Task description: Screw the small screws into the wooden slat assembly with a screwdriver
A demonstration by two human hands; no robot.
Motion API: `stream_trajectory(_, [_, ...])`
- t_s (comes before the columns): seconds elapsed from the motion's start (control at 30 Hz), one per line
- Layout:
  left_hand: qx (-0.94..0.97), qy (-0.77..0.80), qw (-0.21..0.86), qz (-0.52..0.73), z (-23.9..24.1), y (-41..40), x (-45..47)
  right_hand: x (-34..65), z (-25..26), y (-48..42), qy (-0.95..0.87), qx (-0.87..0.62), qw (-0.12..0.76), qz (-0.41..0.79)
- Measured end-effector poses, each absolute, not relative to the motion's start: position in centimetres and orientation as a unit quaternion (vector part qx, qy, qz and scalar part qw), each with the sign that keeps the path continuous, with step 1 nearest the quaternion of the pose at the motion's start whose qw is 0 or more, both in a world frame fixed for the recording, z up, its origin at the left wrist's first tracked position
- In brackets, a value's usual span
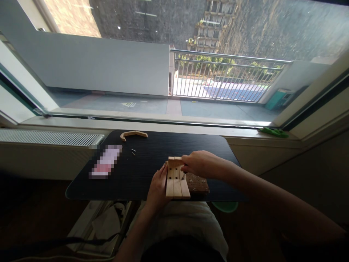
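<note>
While three wooden slats [177,190] lie side by side near the middle of the near edge of the desk [152,145], the work looks partway along. Dark round spots, screw heads or bare holes, I cannot tell which at this size, show in two rows on the left and middle slats. At the lower spot of the right slat stands a slim driver-like tool [183,176], so that point seems unfinished. Also apart from the slats are a curved wooden piece [133,134] by the far edge, towards the far left corner, and a few small metal bits [133,150], probably screws, in the left half of the desk.

The right hand [195,163] has its fingers curled closed around the tool's dark handle. The left hand [157,182] lies flat against the slats' left side, its fingers extended rather than wrapped, steadying them.

The slats are pale, smooth and bare, brighter towards their near ends, and appear to rest partly over a brown patterned block [197,183] that juts out on their right, just inside the near edge.
</note>
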State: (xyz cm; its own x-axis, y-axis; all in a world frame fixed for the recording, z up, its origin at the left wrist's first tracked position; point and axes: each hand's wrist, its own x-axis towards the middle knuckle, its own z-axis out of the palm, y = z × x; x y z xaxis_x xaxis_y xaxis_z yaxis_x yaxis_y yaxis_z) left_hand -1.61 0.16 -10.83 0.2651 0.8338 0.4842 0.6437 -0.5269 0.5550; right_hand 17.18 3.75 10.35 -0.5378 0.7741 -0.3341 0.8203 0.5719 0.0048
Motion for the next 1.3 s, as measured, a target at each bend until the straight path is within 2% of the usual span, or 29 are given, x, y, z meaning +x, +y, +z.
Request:
stream_trajectory(0.37, [0.784,0.471,0.120,0.388,-11.1,0.2,-1.5,16.8,10.7,3.8,0.868,0.464,0.168,-0.056])
stream_trajectory(0.6, [0.783,0.472,0.128,0.386,-11.0,0.2,-1.5,16.7,10.1,3.6,0.868,0.474,0.142,-0.044])
stream_trajectory(1.0, [0.780,0.476,0.121,0.387,-11.0,0.1,-1.4,17.9,9.8,3.6,0.904,0.387,0.078,-0.165])
stream_trajectory(1.3, [0.784,0.464,0.126,0.392,-10.9,0.3,-1.5,18.1,10.4,4.2,0.906,0.362,0.130,-0.178])
